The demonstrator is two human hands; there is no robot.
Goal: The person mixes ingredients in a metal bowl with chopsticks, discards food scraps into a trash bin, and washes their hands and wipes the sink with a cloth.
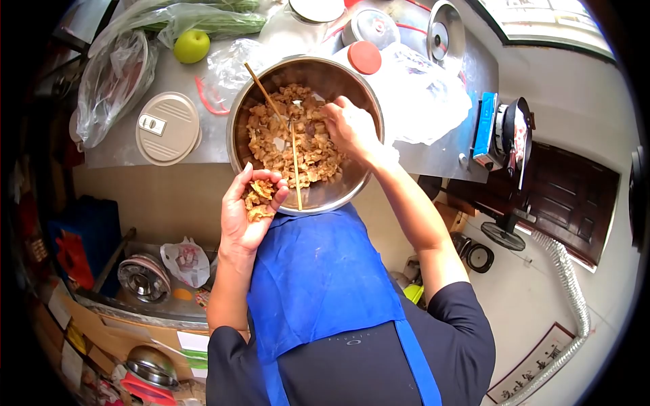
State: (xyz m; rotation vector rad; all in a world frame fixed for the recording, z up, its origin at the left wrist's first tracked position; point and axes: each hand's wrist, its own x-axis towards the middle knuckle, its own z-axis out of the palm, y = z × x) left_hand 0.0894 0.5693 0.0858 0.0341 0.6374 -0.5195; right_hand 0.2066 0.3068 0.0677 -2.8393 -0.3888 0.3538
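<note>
A large steel bowl [238, 145] holds brown, chunky food pieces [308, 159] that look like chopped, coated meat. Two wooden chopsticks [296, 169] lie in it, one leaning on the far left rim, the other pointing toward me. My left hand [244, 213], palm up beside the bowl's near left rim, cups a small heap of the same pieces [258, 195] in its curled fingers. Inside the bowl at the right, my right hand [349, 128] has its fingers bent and closed at the food; the fingertips are partly hidden.
The steel table [217, 145] carries a beige lidded container [168, 128], a green apple [191, 46], bagged green vegetables [217, 24], a red-lidded jar [364, 57] and a white plastic bag [423, 95]. A pan [520, 128] on a blue stove [485, 128] stands at right.
</note>
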